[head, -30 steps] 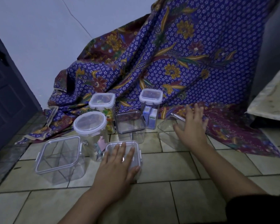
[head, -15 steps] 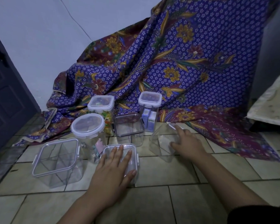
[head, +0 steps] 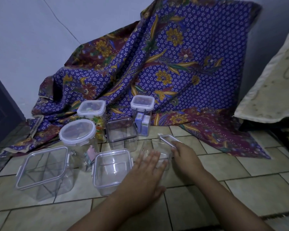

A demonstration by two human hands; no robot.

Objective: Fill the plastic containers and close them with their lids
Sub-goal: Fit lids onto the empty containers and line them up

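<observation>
The clear plastic container [head: 154, 150] lay tipped on its side on the beige tiled floor [head: 240, 180], in front of the other boxes. Its open end was turned up and to the right, where a white-rimmed clear lid [head: 168, 139] sat at an angle. Whether that lid was clipped on or only resting there could not be told. The right hand [head: 184, 155] held the container at that end, fingers curled over its edge beside the lid. The left hand [head: 146, 170] was flat and wide, its straight fingers [head: 153, 158] laid against the container's near wall.

Just left of it stood a small square clear box with a white clip lid [head: 113, 164], and further left a larger square clear box [head: 43, 170] with the same kind of lid. Behind them stood four more lidded containers:
- a round clear jar [head: 78, 132] with something pink inside
- a grey-tinted square tub [head: 121, 130]
- a tall square jar of bright coloured pieces [head: 92, 110]
- a tall narrow jar holding blue and white packets [head: 142, 105]

A purple floral batik cloth [head: 173, 64] was draped behind them against the pale wall [head: 40, 39] and spilled onto the tiles. A pale cushion edge [head: 274, 80] showed at the right and a dark door [head: 0, 110] at the left.
</observation>
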